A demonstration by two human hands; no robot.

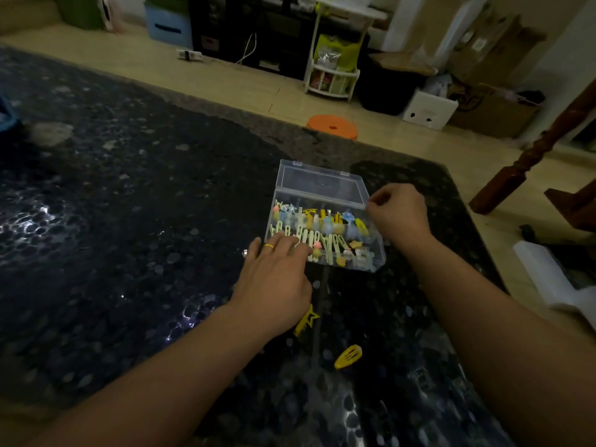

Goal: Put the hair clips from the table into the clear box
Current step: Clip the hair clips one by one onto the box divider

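The clear box (pixel 377 253) stands on the dark table with its lid (pixel 319 183) tipped open at the back. Several small yellow, blue and pink hair clips (pixel 325 227) fill it. My left hand (pixel 274 285), with a ring on one finger, reaches over the box's front left corner, its fingers stretched out on the clips inside. My right hand (pixel 398 211) is curled at the box's right rear corner and seems to pinch the edge there. A yellow star clip (pixel 305 320) lies on the table by my left wrist. A yellow oval clip (pixel 348 357) lies nearer to me.
The dark speckled table (pixel 129 221) stretches far to the left. An orange stool (pixel 332 125) stands just beyond its far edge. White paper (pixel 554 279) lies off the right edge. Shelves and cardboard boxes line the far wall.
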